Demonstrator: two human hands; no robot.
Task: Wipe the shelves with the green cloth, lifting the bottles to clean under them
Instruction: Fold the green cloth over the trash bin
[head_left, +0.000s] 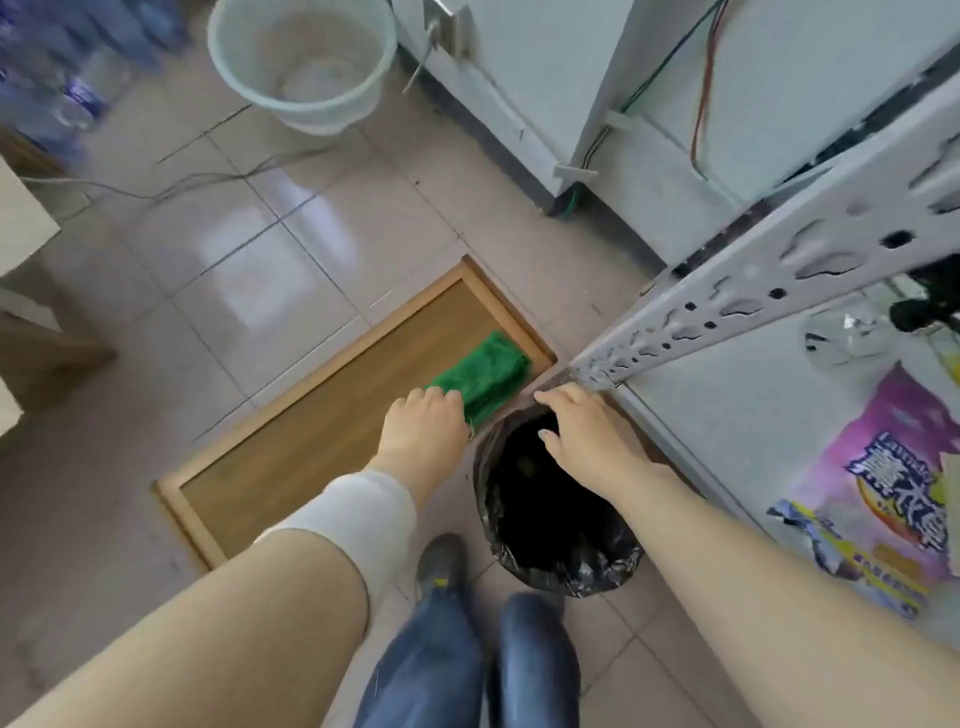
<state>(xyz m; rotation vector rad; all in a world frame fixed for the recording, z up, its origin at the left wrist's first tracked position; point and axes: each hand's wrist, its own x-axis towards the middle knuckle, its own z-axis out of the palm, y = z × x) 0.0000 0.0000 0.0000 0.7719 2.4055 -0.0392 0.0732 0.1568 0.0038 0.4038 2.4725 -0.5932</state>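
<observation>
Green cloth (480, 375) (one, folded) sits in the left hand (423, 431), fingers curled round its near end, over a wooden panel (311, 441) on the floor. Right hand (592, 441) hovers over one black-lined bin (571, 571), fingers apart and holding nothing. Wiping looks hardly started: the white shelf (727, 410) bears one clear bottle (847, 335), unlifted, and one purple packet (883, 467).

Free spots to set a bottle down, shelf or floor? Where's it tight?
Shelf: bare stretch between its front edge, the pink bag and the clear bottle. Wooden board: bare from the green cloth to its near end. Tight: around the bin, right hand over it, left hand gripping the cloth beside it.
</observation>
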